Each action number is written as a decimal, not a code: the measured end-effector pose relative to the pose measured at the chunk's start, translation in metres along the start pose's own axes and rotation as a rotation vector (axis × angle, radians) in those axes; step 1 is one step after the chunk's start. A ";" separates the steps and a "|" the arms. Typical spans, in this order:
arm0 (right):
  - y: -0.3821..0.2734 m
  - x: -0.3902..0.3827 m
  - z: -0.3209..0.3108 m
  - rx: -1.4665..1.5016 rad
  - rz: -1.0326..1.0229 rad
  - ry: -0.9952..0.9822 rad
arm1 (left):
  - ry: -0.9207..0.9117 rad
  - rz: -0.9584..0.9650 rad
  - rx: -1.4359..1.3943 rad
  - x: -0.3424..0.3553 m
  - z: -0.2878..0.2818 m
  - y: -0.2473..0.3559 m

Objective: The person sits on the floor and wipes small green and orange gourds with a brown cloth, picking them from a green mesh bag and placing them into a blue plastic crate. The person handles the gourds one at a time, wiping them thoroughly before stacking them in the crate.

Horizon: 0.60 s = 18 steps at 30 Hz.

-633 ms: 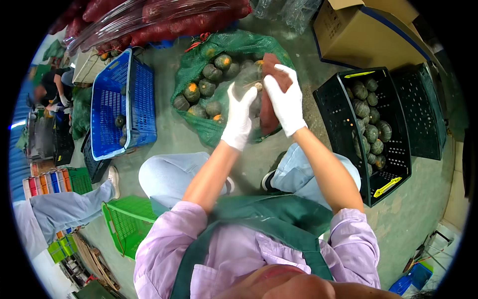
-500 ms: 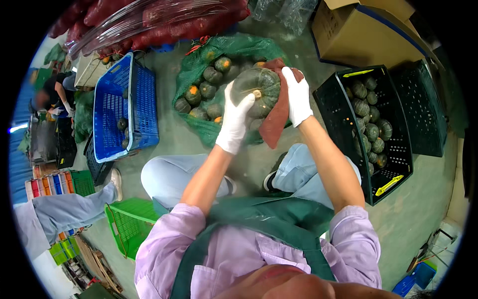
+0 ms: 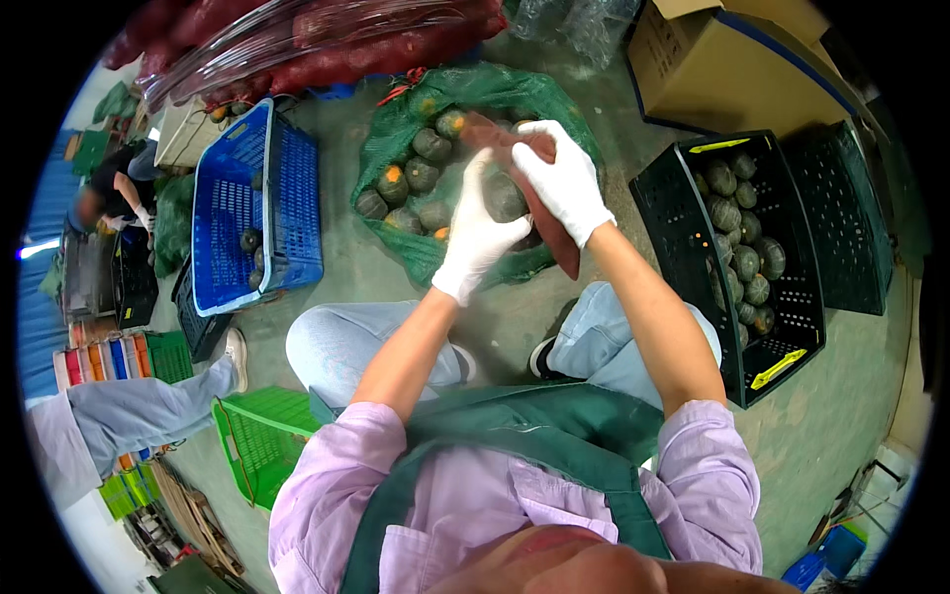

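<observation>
A green mesh bag (image 3: 396, 252) lies open on the floor in front of me, holding several dark green pumpkins (image 3: 422, 176), some with orange patches. My left hand (image 3: 473, 236), in a white glove, is over the bag with its thumb and fingers spread and nothing visible in them. My right hand (image 3: 566, 178), also gloved, grips a reddish-brown cloth (image 3: 554, 230) whose one end hangs down and whose other end reaches over towards the left fingertips. Between the hands shows a dark green pumpkin (image 3: 506, 198), seemingly inside the bag; the hands partly hide it.
A blue crate (image 3: 305, 213) with a few pumpkins stands left. At right is a black crate (image 3: 683, 302) of pumpkins, a cardboard box (image 3: 712, 74) behind it. Red mesh sacks (image 3: 386, 49) lie at the back. A green crate (image 3: 259, 436) and other people are at left.
The large pumpkin held between both hands no longer shows there. My left hand has come free of it, and the cloth has swung leftward across the gap in my right hand.
</observation>
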State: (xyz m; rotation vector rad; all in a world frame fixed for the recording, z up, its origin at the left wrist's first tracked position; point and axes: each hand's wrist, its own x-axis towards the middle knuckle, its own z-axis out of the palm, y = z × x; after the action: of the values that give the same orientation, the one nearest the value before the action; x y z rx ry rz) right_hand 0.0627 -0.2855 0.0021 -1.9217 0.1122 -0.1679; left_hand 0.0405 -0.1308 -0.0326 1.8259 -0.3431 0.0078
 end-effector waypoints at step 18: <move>0.016 0.004 -0.007 1.027 0.397 -0.111 | 0.090 -0.464 -1.237 0.005 -0.006 0.032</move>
State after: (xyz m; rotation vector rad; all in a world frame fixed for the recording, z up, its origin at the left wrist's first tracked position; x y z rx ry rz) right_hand 0.0650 -0.2985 -0.0101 -0.8567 0.2691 0.1373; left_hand 0.0386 -0.1335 -0.0003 0.6323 0.1552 -0.3648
